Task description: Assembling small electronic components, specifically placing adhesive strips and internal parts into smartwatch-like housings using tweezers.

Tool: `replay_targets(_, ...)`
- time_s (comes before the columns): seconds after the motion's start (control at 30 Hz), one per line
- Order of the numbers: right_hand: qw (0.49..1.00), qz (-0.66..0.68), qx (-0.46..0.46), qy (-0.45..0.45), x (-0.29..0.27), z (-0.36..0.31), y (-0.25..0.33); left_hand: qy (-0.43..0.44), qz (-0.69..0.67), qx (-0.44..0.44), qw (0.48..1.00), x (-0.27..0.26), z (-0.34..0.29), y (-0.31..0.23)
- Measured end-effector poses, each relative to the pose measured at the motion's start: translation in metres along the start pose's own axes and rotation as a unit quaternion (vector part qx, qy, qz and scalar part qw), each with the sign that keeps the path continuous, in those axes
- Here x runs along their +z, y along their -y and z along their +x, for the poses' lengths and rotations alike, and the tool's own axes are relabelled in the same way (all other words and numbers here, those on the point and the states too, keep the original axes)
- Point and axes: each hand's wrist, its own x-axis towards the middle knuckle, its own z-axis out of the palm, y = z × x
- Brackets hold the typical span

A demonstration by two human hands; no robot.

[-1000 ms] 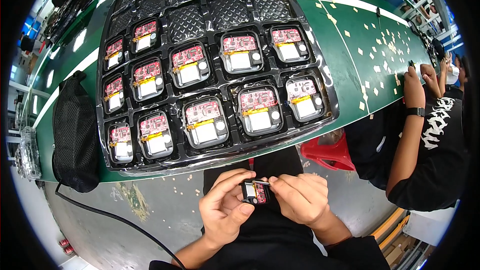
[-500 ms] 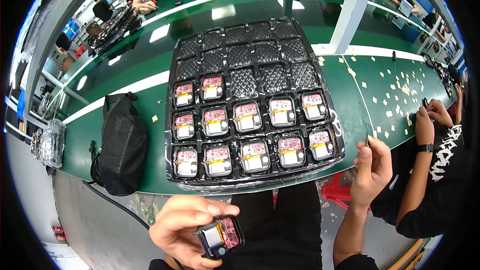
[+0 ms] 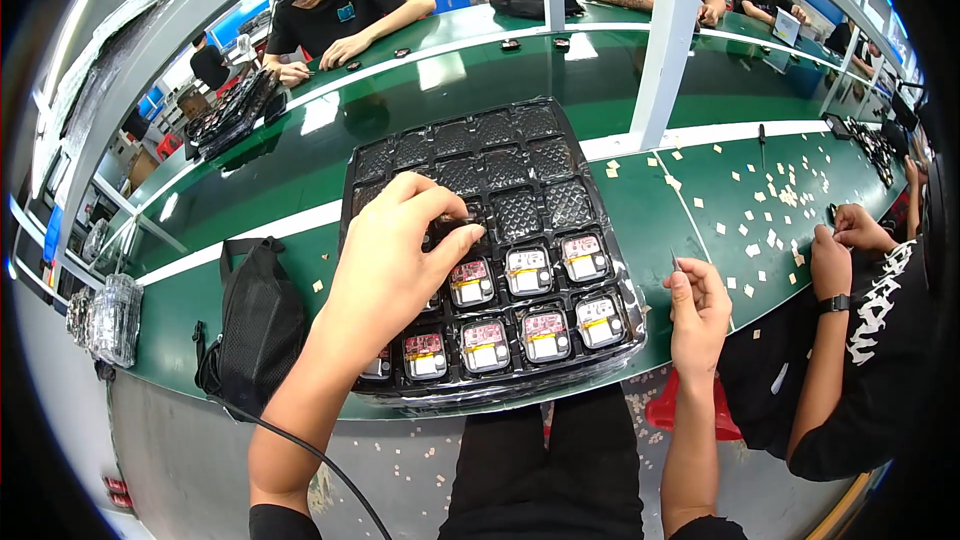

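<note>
Your left hand is reaching out over the black tray in the middle of the frame, fingers curled together and pinching a small dark module right above one of the tray's pockets, roughly at the tray's center-left. I can't tell if the module is already touching the pocket or still hanging just over it, since your fingers are covering most of it.

Your right hand is sitting off to the right of the tray, just beside its lower right corner, fingers closed on thin tweezers with the tip poking up.

The tray is lying on the green surface, with its upper rows showing bare diamond-patterned pockets and its lower 2 rows holding little modules with pink boards and white-yellow labels. Your left hand is hiding the pockets on the lower left.

A black bag is resting on the surface just left of the tray, with a black cable running down toward the bottom of the frame. Small tan paper bits are scattered across the surface at the right. Another person's hands are working at the right edge, well apart from yours.
</note>
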Motion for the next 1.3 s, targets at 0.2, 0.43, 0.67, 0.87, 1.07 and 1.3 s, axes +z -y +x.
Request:
replay_targets(0.2, 0.999, -0.043, -0.009, -0.004, 0.002, -0.004, 0.003, 0.037, 0.159, 0.099, 0.982, 0.004, -0.007, -0.001)
replay_targets(0.43, 0.998, -0.044, -0.036, -0.005, 0.002, -0.005, -0.002, 0.068, 0.186, 0.101, 0.975, -0.004, -0.022, -0.011)
replay_targets(0.67, 0.997, -0.074, -0.029, 0.017, 0.005, -0.003, -0.002, -0.068, 0.006, 0.266, 0.962, -0.008, -0.070, -0.034)
replay_targets(0.87, 0.999, -0.040, -0.026, 0.019, 0.004, -0.001, 0.000, 0.005, -0.220, 0.479, 0.850, 0.031, -0.109, -0.071)
replay_targets(1.07, 0.999, -0.042, -0.004, 0.033, 0.006, -0.002, -0.002, 0.159, -0.319, 0.318, 0.879, 0.162, -0.188, -0.059)
replay_targets(1.3, 0.994, -0.095, 0.004, 0.055, 0.006, -0.003, 0.004, 0.279, -0.358, -0.231, 0.861, 0.324, -0.259, 0.017)
